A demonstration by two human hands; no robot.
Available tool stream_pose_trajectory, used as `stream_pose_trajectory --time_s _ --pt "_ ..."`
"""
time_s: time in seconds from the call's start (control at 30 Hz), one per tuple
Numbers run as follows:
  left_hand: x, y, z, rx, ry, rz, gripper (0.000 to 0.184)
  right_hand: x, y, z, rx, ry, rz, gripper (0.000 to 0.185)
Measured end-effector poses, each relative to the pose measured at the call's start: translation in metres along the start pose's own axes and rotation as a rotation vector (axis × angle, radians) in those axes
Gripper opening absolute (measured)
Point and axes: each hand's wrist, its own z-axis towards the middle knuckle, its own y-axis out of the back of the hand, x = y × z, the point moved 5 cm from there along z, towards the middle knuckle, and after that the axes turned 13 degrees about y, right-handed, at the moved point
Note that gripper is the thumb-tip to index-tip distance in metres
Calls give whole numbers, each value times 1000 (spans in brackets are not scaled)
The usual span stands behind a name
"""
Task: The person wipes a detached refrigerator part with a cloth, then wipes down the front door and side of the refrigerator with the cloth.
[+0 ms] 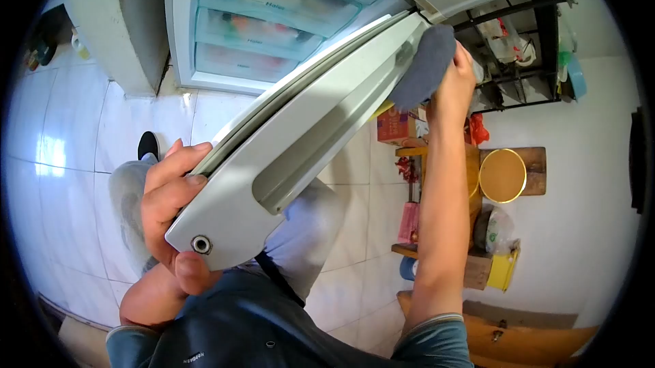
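A pale grey-green fridge door [225, 211] stands open, its top edge with a long recessed grip facing the camera. My left hand [176, 204] grips the door's near corner, fingers on the inner side and thumb close to a round metal hole. At the door's far end, my right hand [455, 81] holds a dark grey cloth [426, 67] against the outer face. Part of the right fingers is hidden behind the cloth.
Behind the door is an open freezer compartment with clear drawers [273, 6]. A black rack [522, 47] stands at upper right. Along the right wall are a wooden stand [447, 170], a red box [396, 126], a round gold-rimmed item [503, 175] and a yellow container [502, 271].
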Motion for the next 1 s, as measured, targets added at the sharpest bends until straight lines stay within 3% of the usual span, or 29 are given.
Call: stream_pose_trajectory --time_s 0.13,0.43,0.53,0.63,0.7,0.77,0.9,0.93,0.97,1.0 --pt "1 -1 2 -34 1 -14 61 -7 -33 11 167 209 -293 34" --pt "0 3 -4 19 -10 3 60 96 -51 -68 367 568 -176 22" --pt "1 1 -8 44 -16 0 61 101 -45 -79 353 521 -16 18" --pt "1 0 -11 51 -13 29 63 54 -33 -33 267 457 -308 15" --pt "0 -3 -8 -32 9 -4 63 22 -26 -1 200 287 -291 16" --pt "0 -5 -5 -20 -14 4 61 16 -28 0 184 291 -259 16" --pt "2 -3 -9 -48 90 -80 59 58 -36 -38 286 314 -84 11" --pt "0 -5 -10 -68 118 -119 58 80 -37 -54 335 447 -27 6" --pt "0 -5 -10 -85 147 -159 57 100 -39 -69 370 591 0 13" --pt "0 -6 -11 -78 149 -180 55 110 -41 -81 419 526 130 16"
